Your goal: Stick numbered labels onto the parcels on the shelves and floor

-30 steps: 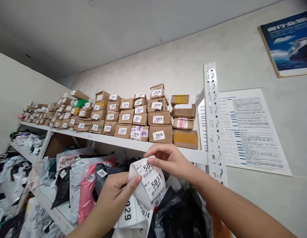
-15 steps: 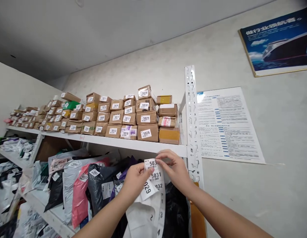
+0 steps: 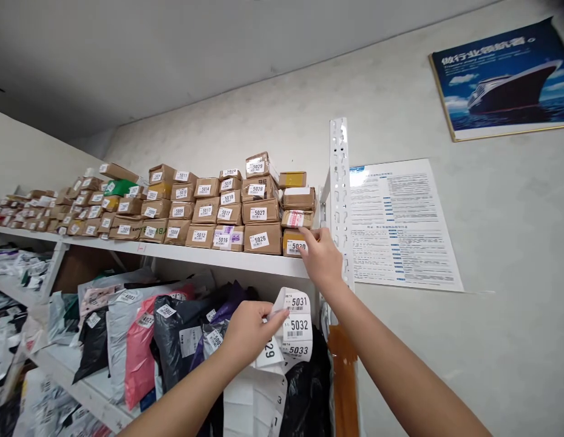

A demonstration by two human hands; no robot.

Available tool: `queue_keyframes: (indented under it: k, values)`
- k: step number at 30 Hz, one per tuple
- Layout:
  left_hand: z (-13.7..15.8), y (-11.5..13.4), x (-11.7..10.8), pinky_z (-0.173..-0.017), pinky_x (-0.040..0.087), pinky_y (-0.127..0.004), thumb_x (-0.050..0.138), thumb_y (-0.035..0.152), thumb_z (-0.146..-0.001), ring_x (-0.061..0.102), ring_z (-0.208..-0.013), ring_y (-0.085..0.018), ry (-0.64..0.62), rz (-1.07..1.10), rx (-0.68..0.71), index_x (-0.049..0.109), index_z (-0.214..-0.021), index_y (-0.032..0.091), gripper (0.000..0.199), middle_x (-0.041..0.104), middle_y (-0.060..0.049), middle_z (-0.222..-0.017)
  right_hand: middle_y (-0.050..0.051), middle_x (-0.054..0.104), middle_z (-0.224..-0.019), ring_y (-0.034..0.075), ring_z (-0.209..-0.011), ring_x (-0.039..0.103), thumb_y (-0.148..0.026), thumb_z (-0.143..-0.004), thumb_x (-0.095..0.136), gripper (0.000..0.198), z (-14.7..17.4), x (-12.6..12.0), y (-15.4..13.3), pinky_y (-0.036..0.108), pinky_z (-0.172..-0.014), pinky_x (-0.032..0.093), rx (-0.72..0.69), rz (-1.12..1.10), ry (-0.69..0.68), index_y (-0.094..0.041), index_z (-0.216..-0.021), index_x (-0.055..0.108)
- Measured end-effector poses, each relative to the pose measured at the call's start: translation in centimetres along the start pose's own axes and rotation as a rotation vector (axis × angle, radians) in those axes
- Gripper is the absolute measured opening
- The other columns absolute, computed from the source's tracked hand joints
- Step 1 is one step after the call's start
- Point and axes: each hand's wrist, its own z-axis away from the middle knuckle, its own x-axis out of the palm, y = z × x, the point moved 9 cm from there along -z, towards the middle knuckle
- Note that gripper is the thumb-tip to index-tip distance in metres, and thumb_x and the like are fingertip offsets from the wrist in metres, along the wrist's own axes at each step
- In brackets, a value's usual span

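Note:
My left hand is closed on a folded strip of white number labels, the thumb pressing its upper left edge. 5031, 5032 and 5033 show on the strip, and a label ending in 29 hangs beside it. Above, my right hand has its thumb and fingertips at the right edge of a single 5030 label. That label lies against the front of the lowest carton in the end stack. Whether the fingers still pinch its edge or only press it is hard to see.
Labelled cardboard boxes stand in stacks along the white upper shelf. A perforated shelf post rises right of my right hand. Bagged parcels fill the shelf below. A printed notice hangs on the wall.
My right hand has moved up from the label strip to the end stack, taking the 5030 label to the lowest carton. My left hand keeps the strip, now topped by 5031.

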Motion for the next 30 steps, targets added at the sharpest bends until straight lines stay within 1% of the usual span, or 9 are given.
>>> queue_keyframes:
  k: [2, 5, 7, 10, 15, 19, 23, 26, 30]
  values:
    - [0.0, -0.2, -0.8, -0.050, 0.021, -0.024, 0.048, 0.054, -0.079, 0.029, -0.051, -0.010, 0.034, 0.094, 0.012, 0.045, -0.047, 0.017, 0.049, 0.033, 0.004, -0.050, 0.008, 0.063, -0.091, 0.024, -0.080, 0.060, -0.025, -0.080, 0.058, 0.019, 1.1, 0.0, -0.8, 0.034, -0.060, 0.048, 0.008, -0.257, -0.138, -0.024, -0.097, 0.066]
    - [-0.1, -0.9, -2.0, -0.050, 0.026, -0.023, 0.050, 0.056, -0.077, 0.034, -0.051, -0.011, 0.063, 0.248, -0.036, 0.055, -0.054, 0.015, 0.048, 0.041, 0.002, -0.051, 0.004, 0.067, -0.082, 0.020, -0.075, 0.063, -0.039, -0.081, 0.058, 0.022, 4.4, 1.3, -3.0, 0.031, -0.060, 0.051, 0.092, -0.766, -0.543, -0.022, -0.092, 0.066]
    - [-0.4, -0.8, -2.4, -0.051, 0.030, -0.022, 0.056, 0.055, -0.075, 0.041, -0.054, -0.012, 0.038, 0.289, -0.042, 0.062, -0.063, 0.014, 0.042, 0.051, 0.001, -0.057, 0.003, 0.067, -0.077, 0.018, -0.068, 0.061, -0.040, -0.078, 0.062, 0.022, 6.1, 1.2, -3.8, 0.030, -0.058, 0.050, 0.149, -0.875, -0.622, -0.021, -0.089, 0.066]
    - [-1.1, 0.5, -2.3, -0.058, 0.037, -0.022, 0.065, 0.046, -0.071, 0.050, -0.065, -0.014, -0.031, 0.281, 0.012, 0.066, -0.085, 0.017, 0.032, 0.062, -0.001, -0.074, 0.001, 0.064, -0.068, 0.015, -0.058, 0.056, -0.036, -0.074, 0.067, 0.018, 6.8, 0.3, -3.3, 0.029, -0.054, 0.047, 0.187, -0.802, -0.453, -0.021, -0.084, 0.066]
    - [-2.7, 1.5, -2.1, -0.048, 0.028, -0.022, 0.050, 0.058, -0.077, 0.037, -0.049, -0.010, 0.067, 0.262, -0.028, 0.054, -0.055, 0.016, 0.048, 0.044, 0.003, -0.050, 0.004, 0.068, -0.078, 0.018, -0.072, 0.062, -0.034, -0.079, 0.063, 0.012, 6.0, -0.8, -2.5, 0.032, -0.064, 0.051, 0.218, -0.894, -0.167, -0.023, -0.083, 0.064]
    - [-3.5, 1.1, -1.9, -0.047, 0.031, -0.023, 0.053, 0.065, -0.071, 0.043, -0.048, -0.013, 0.158, 0.394, -0.099, 0.056, -0.055, 0.015, 0.052, 0.050, 0.000, -0.049, 0.005, 0.068, -0.085, 0.020, -0.083, 0.063, -0.028, -0.081, 0.061, 0.010, 3.4, -2.4, -2.5, 0.033, -0.068, 0.050, 0.105, -0.734, 0.018, -0.023, -0.080, 0.069]
    - [-3.5, 0.5, -2.2, -0.047, 0.031, -0.023, 0.062, 0.063, -0.063, 0.042, -0.046, -0.012, 0.167, 0.399, -0.121, 0.054, -0.052, 0.016, 0.049, 0.048, 0.002, -0.047, 0.005, 0.069, -0.080, 0.019, -0.073, 0.063, -0.026, -0.080, 0.062, 0.011, -1.4, -1.9, -1.5, 0.034, -0.068, 0.051, 0.026, -0.571, 0.075, -0.020, -0.080, 0.071]
    - [-3.0, 0.4, -2.6, -0.046, 0.028, -0.023, 0.062, 0.062, -0.063, 0.039, -0.046, -0.011, 0.169, 0.365, -0.122, 0.050, -0.050, 0.017, 0.048, 0.044, 0.003, -0.046, 0.008, 0.067, -0.081, 0.021, -0.076, 0.061, -0.021, -0.084, 0.054, 0.016, -4.6, -1.0, -1.3, 0.035, -0.072, 0.049, -0.109, -0.304, 0.114, -0.017, -0.085, 0.070]
    - [-2.0, 0.6, -2.3, -0.046, 0.025, -0.022, 0.060, 0.061, -0.065, 0.033, -0.047, -0.010, 0.124, 0.351, -0.130, 0.046, -0.050, 0.017, 0.048, 0.038, 0.004, -0.047, 0.011, 0.061, -0.086, 0.022, -0.075, 0.058, -0.012, -0.084, 0.049, 0.021, -6.4, 1.4, -1.2, 0.033, -0.066, 0.046, -0.144, 0.050, 0.004, -0.014, -0.091, 0.069]
